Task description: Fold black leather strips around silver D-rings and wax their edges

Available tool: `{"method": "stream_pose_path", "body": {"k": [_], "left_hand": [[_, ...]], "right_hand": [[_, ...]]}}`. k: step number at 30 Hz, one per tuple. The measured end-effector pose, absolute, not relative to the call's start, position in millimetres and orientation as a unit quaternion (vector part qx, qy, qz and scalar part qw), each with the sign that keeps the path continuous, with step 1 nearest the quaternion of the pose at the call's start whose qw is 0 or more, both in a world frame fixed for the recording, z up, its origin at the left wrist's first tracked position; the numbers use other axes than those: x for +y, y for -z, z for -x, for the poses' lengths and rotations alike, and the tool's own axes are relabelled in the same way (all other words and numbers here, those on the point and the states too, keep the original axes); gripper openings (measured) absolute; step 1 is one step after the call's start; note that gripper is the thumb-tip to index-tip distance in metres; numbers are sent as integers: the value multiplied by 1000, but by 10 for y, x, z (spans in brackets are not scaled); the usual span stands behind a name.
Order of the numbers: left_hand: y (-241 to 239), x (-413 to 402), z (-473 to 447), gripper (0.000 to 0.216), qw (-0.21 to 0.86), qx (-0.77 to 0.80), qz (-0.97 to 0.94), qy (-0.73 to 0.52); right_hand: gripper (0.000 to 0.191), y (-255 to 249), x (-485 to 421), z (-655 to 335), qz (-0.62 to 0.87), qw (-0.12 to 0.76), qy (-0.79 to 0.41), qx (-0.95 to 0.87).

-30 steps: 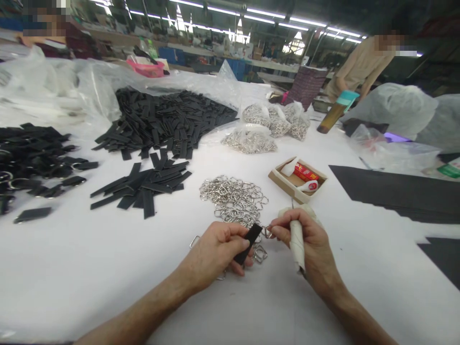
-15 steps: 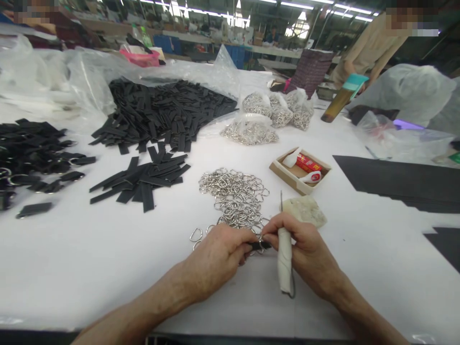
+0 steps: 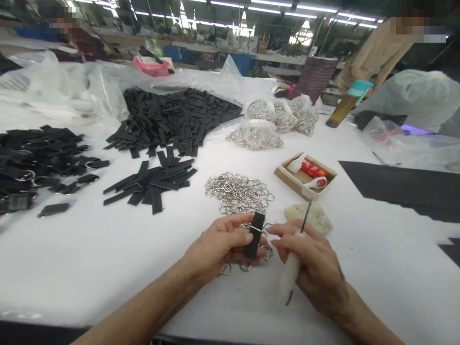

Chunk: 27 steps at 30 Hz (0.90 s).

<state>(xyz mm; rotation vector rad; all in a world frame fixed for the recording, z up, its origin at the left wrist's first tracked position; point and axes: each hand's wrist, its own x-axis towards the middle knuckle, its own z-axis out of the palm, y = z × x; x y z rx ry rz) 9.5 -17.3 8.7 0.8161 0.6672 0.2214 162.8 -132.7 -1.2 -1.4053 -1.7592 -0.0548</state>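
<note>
My left hand point(image 3: 219, 247) pinches a short black strap piece point(image 3: 255, 235) upright, with a silver ring around its middle. My right hand point(image 3: 309, 261) is closed round a white-wrapped tool point(image 3: 292, 270) whose thin dark tip points up beside the strap. Both hands hover over the near edge of a loose heap of silver D-rings point(image 3: 239, 191) on the white table point(image 3: 108, 258). A pale lump point(image 3: 316, 215) lies just behind my right hand.
A small pile of black straps point(image 3: 154, 184) lies left of the rings, a larger pile point(image 3: 172, 120) on plastic behind. Finished pieces point(image 3: 39, 158) sit far left. Bagged rings point(image 3: 276, 120), a cardboard tray point(image 3: 305, 175), black sheets point(image 3: 406, 189) and a standing person point(image 3: 370, 57) are at the right.
The strap, held flat between both hands half a second ago, now stands upright in my left hand with a ring on it. My right hand has drawn slightly away.
</note>
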Motion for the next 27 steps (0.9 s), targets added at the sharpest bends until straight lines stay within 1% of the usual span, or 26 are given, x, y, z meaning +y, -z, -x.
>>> {"method": "stream_pose_path", "body": {"k": [2,5,9,11,14,19,24,27], "left_hand": [[-75,-167,-99,32,864,317,-368,-133],[-65,-188,-119,23,869,306,-356,-159],[-58,-224,-145,20,884,276,-347,-150],[-54,-226,-147,20,894,265,-335,-139],[-46,-210,-136,24,905,267,-309,-122],[0,-202,-120,18,891,318,-297,-127],[-8,-262,-143,15,853,336,-374,-143],[-65,-318,-160,14,821,333,-439,-147]], "right_hand": [[22,-3,-1291,-1585,529,393,49,-750],[23,2,-1239,-1522,519,347,97,-775],[26,7,-1195,-1467,518,297,167,-784],[27,-2,-1190,-1460,519,300,178,-780],[24,-4,-1211,-1474,519,334,138,-775],[22,52,-1278,-1470,523,413,18,-745],[18,91,-1296,-1410,588,538,-136,-588],[14,54,-1286,-1393,614,572,-177,-513]]}}
